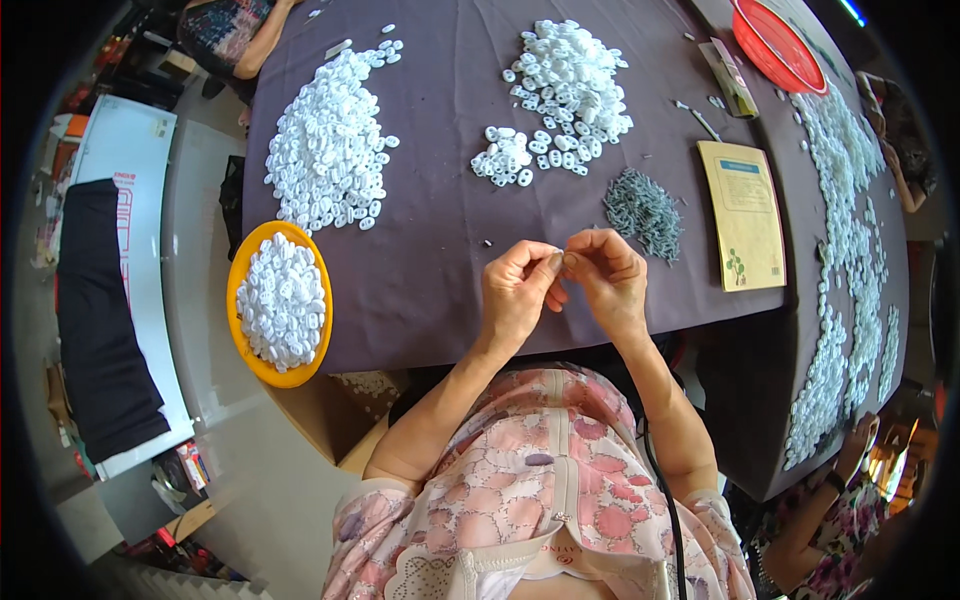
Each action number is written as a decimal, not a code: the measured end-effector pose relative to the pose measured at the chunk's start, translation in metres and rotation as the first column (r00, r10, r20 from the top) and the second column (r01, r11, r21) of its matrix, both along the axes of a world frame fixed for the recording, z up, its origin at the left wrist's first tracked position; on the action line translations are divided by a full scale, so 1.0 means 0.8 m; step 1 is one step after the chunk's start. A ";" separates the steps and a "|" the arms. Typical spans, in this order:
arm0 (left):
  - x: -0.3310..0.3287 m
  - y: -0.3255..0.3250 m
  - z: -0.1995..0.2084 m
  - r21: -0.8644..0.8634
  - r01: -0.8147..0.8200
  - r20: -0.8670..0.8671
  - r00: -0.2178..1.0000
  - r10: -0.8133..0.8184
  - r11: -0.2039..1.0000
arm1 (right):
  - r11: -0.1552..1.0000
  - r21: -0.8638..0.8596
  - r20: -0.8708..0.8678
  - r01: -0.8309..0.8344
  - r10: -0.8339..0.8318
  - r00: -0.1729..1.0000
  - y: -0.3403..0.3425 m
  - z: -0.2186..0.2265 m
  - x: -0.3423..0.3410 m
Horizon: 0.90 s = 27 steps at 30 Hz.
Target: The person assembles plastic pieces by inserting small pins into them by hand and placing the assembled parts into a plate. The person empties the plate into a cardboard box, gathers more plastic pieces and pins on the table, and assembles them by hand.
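My left hand (pixel 519 291) and my right hand (pixel 609 281) meet above the near part of the table, fingertips pinched together. Whatever lies between the fingers is hidden or too small to name. Just beyond my right hand is a heap of small grey pieces (pixel 645 215), thin and short. Farther off is a small cluster of white oval pieces with two dark slots or holes (pixel 502 157), beside a larger heap of the same pieces (pixel 570 75). Another big heap of them (pixel 328 145) lies to the left.
A yellow bowl full of white pieces (pixel 283 305) sits at the table's left corner, over an open cardboard box (pixel 345 425). To the right are a tan booklet (pixel 742 215), a red basket (pixel 778 50) and another table strewn with white pieces (pixel 840 250). Other people are around the tables.
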<state>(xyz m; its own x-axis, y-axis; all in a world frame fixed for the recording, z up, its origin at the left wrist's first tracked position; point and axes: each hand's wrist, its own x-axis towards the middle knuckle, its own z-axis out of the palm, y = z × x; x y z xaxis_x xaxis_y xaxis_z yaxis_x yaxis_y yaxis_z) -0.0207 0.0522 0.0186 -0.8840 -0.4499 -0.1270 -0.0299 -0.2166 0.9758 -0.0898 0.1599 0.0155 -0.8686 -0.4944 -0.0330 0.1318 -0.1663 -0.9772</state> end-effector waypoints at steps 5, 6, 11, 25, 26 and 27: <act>0.014 0.005 -0.022 0.117 -0.037 0.000 0.999 0.037 0.992 | 0.994 0.095 0.107 -0.054 0.044 0.993 -0.001 -0.013 0.004; 0.015 0.006 -0.022 0.161 -0.061 -0.026 0.997 0.066 0.985 | 0.993 0.099 0.111 -0.058 0.047 0.993 -0.002 -0.010 0.005; 0.012 -0.001 -0.016 0.221 -0.056 -0.005 0.998 0.058 0.974 | 0.995 0.066 0.126 -0.069 0.060 0.990 -0.001 -0.007 -0.002; 0.017 -0.007 -0.022 0.328 -0.026 0.025 1.000 0.019 0.944 | 0.957 0.234 -0.025 -0.171 0.182 0.983 0.001 -0.009 0.001; 0.018 -0.007 -0.021 0.321 -0.005 0.016 1.000 0.000 0.947 | 0.955 0.232 -0.005 -0.186 0.192 0.981 0.003 -0.009 0.001; 0.020 -0.005 -0.022 0.321 -0.003 0.015 1.000 -0.002 0.947 | 0.952 0.230 0.016 -0.200 0.202 0.979 0.005 -0.010 0.002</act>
